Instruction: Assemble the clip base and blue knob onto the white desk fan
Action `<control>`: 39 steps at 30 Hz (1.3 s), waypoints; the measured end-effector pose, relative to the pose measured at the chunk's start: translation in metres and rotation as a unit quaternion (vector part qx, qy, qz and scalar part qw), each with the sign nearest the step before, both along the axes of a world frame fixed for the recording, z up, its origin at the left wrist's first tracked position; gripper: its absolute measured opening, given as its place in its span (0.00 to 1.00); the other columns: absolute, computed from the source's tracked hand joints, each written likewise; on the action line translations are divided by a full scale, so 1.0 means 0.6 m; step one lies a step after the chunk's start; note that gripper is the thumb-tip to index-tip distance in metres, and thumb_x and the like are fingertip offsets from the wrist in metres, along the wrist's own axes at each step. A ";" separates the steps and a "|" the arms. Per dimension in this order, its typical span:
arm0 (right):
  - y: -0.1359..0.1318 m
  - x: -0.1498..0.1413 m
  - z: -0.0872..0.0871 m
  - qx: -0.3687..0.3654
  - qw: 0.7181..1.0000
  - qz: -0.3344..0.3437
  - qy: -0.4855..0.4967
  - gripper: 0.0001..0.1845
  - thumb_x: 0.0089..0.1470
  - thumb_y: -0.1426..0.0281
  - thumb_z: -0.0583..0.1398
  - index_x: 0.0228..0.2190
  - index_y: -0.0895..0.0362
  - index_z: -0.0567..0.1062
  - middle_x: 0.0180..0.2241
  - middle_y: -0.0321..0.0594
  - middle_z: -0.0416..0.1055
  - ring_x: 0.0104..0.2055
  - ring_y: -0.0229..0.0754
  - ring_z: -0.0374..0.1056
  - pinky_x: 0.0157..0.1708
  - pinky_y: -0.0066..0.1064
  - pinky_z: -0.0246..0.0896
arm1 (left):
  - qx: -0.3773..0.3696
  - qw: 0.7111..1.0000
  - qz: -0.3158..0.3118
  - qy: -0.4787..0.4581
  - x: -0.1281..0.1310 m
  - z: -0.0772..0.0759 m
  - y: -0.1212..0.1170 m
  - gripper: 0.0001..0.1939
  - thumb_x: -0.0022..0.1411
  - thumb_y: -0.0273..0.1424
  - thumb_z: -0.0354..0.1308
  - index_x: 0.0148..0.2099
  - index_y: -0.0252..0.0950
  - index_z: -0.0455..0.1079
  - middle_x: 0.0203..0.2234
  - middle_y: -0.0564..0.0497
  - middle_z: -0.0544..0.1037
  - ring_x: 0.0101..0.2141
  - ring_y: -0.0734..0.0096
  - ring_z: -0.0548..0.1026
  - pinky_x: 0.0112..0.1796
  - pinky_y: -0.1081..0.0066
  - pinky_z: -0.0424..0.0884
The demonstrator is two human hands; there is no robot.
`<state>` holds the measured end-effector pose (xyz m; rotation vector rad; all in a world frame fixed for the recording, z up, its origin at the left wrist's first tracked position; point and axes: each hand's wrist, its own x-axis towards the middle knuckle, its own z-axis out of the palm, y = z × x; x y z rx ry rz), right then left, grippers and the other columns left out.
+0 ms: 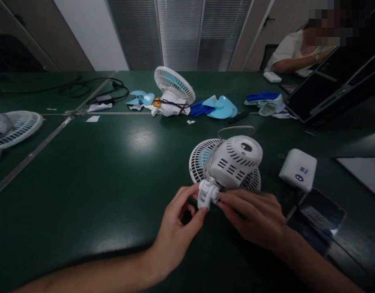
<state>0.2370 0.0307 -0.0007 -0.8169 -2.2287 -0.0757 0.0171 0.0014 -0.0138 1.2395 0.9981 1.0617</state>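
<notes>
White fan [232, 167] lies on the green desk [99, 183], in front of the person, grille [202, 156] beneath and motor housing uppermost. White clamp [202, 203] projects from the housing on the near side.

Left hand [173, 230]: fingers nearly closed, pinching the clamp between thumb at its lower end and index finger near its top. Right hand [260, 215]: fingers narrow, drawn together on the small knob [215, 193] at the clamp's right side. Contact there is partly hidden; grip appears light.

Cord [236, 127] loops behind the housing, and more of it runs down beside the housing toward the clamp. White box [299, 169] sits to the right of the fan, apart from it.

Risks, as judged: neither hand braces the housing, so a sideways push on the clamp could rock or turn the fan on its round grille. Uneven pressure could let the smooth knob slip from the fingertips. Cord near the joint might snag if the clamp swings. Whether the joint is tight cannot be told.
</notes>
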 end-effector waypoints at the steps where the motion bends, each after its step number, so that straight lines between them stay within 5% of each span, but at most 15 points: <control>1: 0.001 0.006 0.000 0.007 1.000 0.021 -0.011 0.15 0.60 0.79 0.63 0.48 0.58 0.75 0.39 0.36 0.80 0.36 0.33 0.77 0.36 0.24 0.70 | 0.001 1.000 0.001 0.002 0.000 0.001 0.000 0.20 0.69 0.28 0.61 0.61 0.47 0.71 0.45 0.50 0.72 0.40 0.69 0.70 0.40 0.71 0.68; 9: -0.003 -0.012 0.005 -0.011 0.998 -0.059 0.005 0.03 0.62 0.75 0.64 0.38 0.57 0.75 0.33 0.34 0.78 0.32 0.32 0.75 0.32 0.24 0.66 | 0.005 1.000 -0.008 0.003 0.001 -0.003 0.001 0.19 0.69 0.29 0.61 0.61 0.46 0.70 0.45 0.50 0.73 0.40 0.70 0.71 0.40 0.71 0.68; 14: -0.008 -0.022 0.008 -0.012 0.996 -0.083 0.002 0.04 0.61 0.75 0.64 0.34 0.56 0.74 0.29 0.31 0.75 0.28 0.30 0.72 0.29 0.25 0.63 | 0.012 1.000 0.009 0.010 0.007 -0.004 0.002 0.20 0.66 0.27 0.64 0.58 0.44 0.71 0.47 0.49 0.74 0.42 0.67 0.72 0.39 0.71 0.70; 17: -0.007 -0.010 0.008 -0.005 0.997 -0.081 0.005 0.04 0.61 0.74 0.65 0.39 0.57 0.75 0.32 0.34 0.77 0.31 0.32 0.74 0.31 0.26 0.65 | 0.010 1.000 0.008 0.024 0.009 0.000 0.000 0.20 0.66 0.27 0.64 0.58 0.43 0.71 0.45 0.50 0.76 0.42 0.67 0.73 0.41 0.71 0.70; 21: -0.002 0.007 0.002 0.012 0.998 0.001 -0.056 0.17 0.61 0.77 0.64 0.51 0.57 0.74 0.42 0.38 0.79 0.38 0.34 0.76 0.35 0.25 0.67 | 0.035 0.999 0.009 0.018 0.007 0.002 0.000 0.19 0.68 0.27 0.60 0.60 0.44 0.69 0.45 0.49 0.74 0.43 0.67 0.73 0.43 0.69 0.70; 29: -0.005 -0.017 0.010 0.019 0.995 -0.097 -0.011 0.03 0.62 0.72 0.65 0.37 0.57 0.76 0.30 0.32 0.78 0.30 0.32 0.74 0.31 0.25 0.63 | 0.026 0.999 -0.007 0.035 0.008 -0.008 0.002 0.17 0.66 0.27 0.62 0.57 0.41 0.70 0.40 0.51 0.74 0.37 0.69 0.72 0.39 0.70 0.69; 32: -0.009 -0.021 0.010 0.014 0.994 -0.104 -0.024 0.05 0.63 0.72 0.64 0.33 0.56 0.74 0.27 0.31 0.75 0.26 0.32 0.71 0.28 0.27 0.59 | 0.030 0.999 -0.001 0.031 0.009 -0.008 0.000 0.17 0.69 0.28 0.60 0.58 0.42 0.69 0.43 0.50 0.75 0.41 0.67 0.72 0.41 0.69 0.69; 39: -0.011 -0.021 0.008 0.004 0.995 -0.098 -0.003 0.02 0.62 0.73 0.64 0.38 0.57 0.75 0.30 0.32 0.77 0.29 0.32 0.73 0.30 0.26 0.62 | 0.054 0.997 0.004 0.062 0.007 -0.007 -0.003 0.17 0.71 0.30 0.58 0.60 0.44 0.67 0.44 0.49 0.73 0.42 0.65 0.72 0.42 0.67 0.68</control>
